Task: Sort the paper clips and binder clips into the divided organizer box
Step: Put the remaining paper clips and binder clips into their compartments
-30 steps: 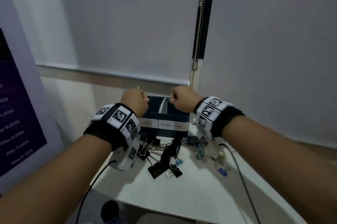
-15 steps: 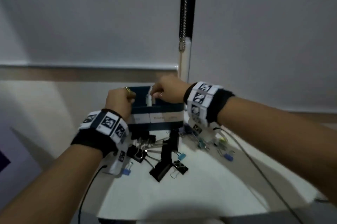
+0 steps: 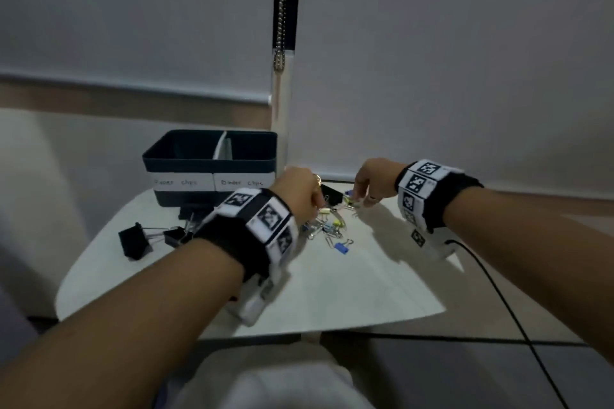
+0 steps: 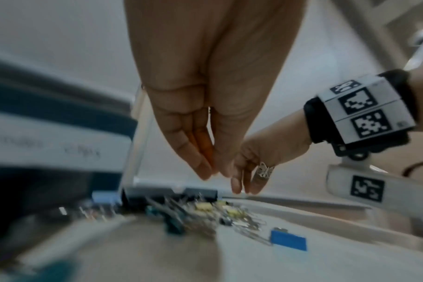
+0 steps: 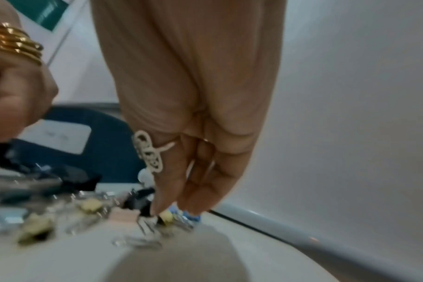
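Observation:
The dark blue organizer box [image 3: 186, 162] stands at the back left of the white table [image 3: 332, 292], split by a white divider, with labels "Paper clips" on the left and "Binder clips" on the right. To its right lies a pile of small coloured binder clips and wire paper clips [image 3: 329, 224]. My left hand [image 3: 315, 209] hovers over the pile, fingers straight and pressed together [image 4: 214, 172], holding nothing. My right hand [image 3: 357, 200] reaches down at the pile's far right. Its nearly straight fingertips [image 5: 157, 208] touch a small yellow clip [image 5: 167, 216] and a blue one [image 5: 193, 216].
Large black binder clips [image 3: 133, 240] lie left of the pile, in front of the box. A lone blue binder clip [image 3: 342, 247] sits nearer to me. A black cable [image 3: 498, 292] runs off the table's right side. A blind and its bead chain [image 3: 281, 9] hang behind.
Both hands have left the top of the box and come down to the right, over the clip pile. The head view has tilted down, showing more of the table.

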The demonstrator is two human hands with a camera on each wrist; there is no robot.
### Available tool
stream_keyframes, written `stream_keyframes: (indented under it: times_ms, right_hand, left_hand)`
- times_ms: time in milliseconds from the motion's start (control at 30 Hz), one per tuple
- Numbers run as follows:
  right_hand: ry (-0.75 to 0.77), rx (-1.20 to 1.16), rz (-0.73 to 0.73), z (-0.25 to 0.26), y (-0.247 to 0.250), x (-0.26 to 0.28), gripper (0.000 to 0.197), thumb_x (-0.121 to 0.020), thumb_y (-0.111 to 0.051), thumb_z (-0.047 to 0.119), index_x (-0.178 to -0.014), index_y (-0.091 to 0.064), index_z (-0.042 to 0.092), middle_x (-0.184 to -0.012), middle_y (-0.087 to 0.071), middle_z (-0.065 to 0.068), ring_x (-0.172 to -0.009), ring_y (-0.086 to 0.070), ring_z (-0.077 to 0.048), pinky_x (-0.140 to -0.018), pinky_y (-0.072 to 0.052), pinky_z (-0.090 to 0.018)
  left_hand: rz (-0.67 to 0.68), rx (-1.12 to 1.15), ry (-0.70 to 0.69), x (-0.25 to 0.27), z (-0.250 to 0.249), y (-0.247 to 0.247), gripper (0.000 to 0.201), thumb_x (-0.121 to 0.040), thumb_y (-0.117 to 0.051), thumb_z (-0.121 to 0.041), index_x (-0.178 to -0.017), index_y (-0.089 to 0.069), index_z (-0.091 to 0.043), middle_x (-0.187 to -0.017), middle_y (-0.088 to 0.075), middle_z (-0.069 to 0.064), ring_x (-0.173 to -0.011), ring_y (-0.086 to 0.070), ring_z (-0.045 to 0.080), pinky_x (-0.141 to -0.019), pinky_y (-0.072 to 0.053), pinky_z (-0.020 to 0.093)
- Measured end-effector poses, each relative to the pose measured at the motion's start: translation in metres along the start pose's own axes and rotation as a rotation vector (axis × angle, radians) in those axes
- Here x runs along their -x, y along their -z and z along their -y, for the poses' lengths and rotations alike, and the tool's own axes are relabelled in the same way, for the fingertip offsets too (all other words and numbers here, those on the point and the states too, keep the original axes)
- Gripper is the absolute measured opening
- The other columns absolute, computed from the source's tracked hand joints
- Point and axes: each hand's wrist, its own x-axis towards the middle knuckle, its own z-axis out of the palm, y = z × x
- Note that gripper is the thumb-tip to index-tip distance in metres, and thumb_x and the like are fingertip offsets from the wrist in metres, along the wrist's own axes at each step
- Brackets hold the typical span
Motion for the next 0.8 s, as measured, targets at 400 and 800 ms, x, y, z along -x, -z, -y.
stream_keyframes:
  times_ms: [400,800]
  right_hand:
    - [0.084,-0.097,-0.081,-0.011,-0.031,-0.021,0.016,-0.078,-0.064,-0.001,-0.089,-0.072,0.006,-0.097,-0.072,-0.01,-0.092,-0.068,-0.022,-0.08,-0.051,-0.024]
    - [0.121,0.125,-0.073,-0.009,-0.035,-0.027,0.026,-0.077,-0.058,0.002,-0.099,-0.072,0.001,-0.107,-0.071,-0.013,-0.102,-0.065,-0.025,-0.072,-0.044,-0.024]
  left_hand:
    - [0.298,-0.209,0.18,-0.04,-0.009,-0.033,0.017,-0.076,-0.071,-0.009,-0.091,-0.071,-0.019,-0.1,-0.071,0.003,-0.097,-0.066,0.02,-0.094,-0.051,0.029]
    - [0.372,-0.277,0.125,-0.035,-0.014,-0.028,0.009,-0.085,-0.062,-0.01,-0.091,-0.068,-0.011,-0.095,-0.065,0.002,-0.084,-0.06,0.014,-0.066,-0.041,0.014]
